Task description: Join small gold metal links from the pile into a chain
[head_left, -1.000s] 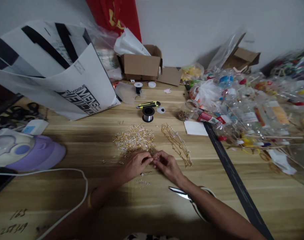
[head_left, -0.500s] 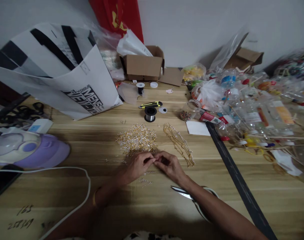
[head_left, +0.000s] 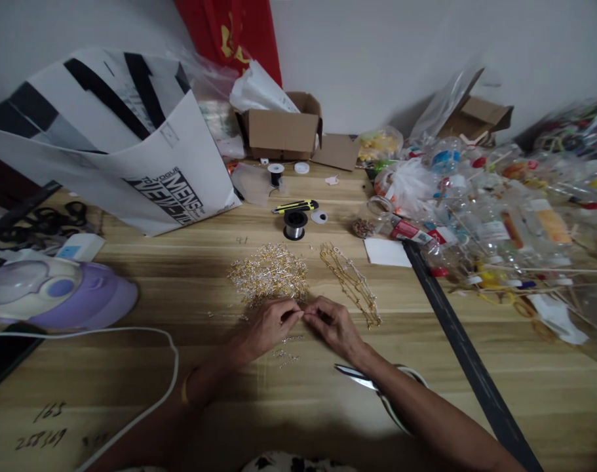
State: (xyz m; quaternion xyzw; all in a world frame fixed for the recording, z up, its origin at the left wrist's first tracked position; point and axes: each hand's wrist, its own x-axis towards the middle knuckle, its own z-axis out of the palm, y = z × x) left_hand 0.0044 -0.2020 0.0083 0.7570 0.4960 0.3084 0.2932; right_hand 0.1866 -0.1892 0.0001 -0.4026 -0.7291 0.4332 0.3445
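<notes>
Left fingers [head_left: 293, 319], right fingers [head_left: 316, 322] — both pinched near a glittering pile [head_left: 267, 272].

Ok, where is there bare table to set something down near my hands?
Two patches: left, between the purple appliance and the glittering pile; right, between the gold chains and the black strip, nearer you than the white paper. Crowded: beyond the strip, with plastic bottles, and around your left hand and right hand, with scissors partly hidden by the right forearm.

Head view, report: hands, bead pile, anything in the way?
Left hand and right hand brought together; anything held too small to tell. Gold-and-clear bead pile just beyond left hand. Scissors partly covered by right forearm, possible obstruction.
</notes>
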